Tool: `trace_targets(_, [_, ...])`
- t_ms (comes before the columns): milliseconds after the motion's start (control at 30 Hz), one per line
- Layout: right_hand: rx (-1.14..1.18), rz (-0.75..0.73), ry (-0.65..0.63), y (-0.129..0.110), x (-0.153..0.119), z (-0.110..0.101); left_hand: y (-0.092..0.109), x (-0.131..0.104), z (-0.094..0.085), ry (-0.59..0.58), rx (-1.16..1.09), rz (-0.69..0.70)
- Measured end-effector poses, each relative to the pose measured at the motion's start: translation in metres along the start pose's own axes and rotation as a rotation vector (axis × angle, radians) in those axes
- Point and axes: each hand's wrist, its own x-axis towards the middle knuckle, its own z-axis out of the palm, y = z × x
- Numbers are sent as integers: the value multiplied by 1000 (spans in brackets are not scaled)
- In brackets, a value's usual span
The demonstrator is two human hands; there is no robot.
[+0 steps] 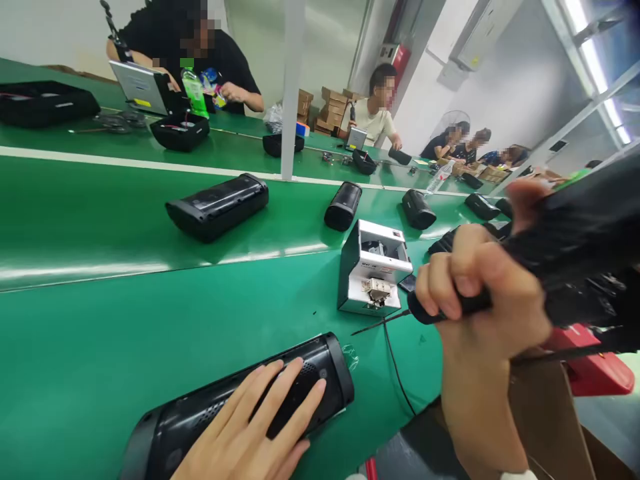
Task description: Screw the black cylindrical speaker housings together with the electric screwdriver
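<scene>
My left hand (pixel 255 427) lies flat with fingers spread on a long black speaker (pixel 320 363) at the near edge of the green bench. My right hand (pixel 480 300) is closed around the black handle of an electric screwdriver (pixel 580 233), whose thin bit (pixel 380 323) points left. The bit's tip hovers just in front of a small silver screw feeder box (pixel 373 267). The screwdriver's body is blurred at the right edge of the view.
A green conveyor belt (pixel 100 220) carries several black speakers (pixel 217 205). A white post (pixel 291 87) stands mid-belt. Other people sit working on the far side. A red object (pixel 595 367) and a cardboard box (pixel 550 420) sit at lower right.
</scene>
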Motion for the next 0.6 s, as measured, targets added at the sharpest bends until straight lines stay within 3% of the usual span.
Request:
trace_targets(100, [60,29,-53,-8,3,24,5,4,-8,-46,29,-36])
trace_targets(233, [86,18,-44,2,3,41,8,6,-9,-63,56,-56])
trace_targets(600, [79,13,-80,8,4,39,11,1,-6,-69,88,-21])
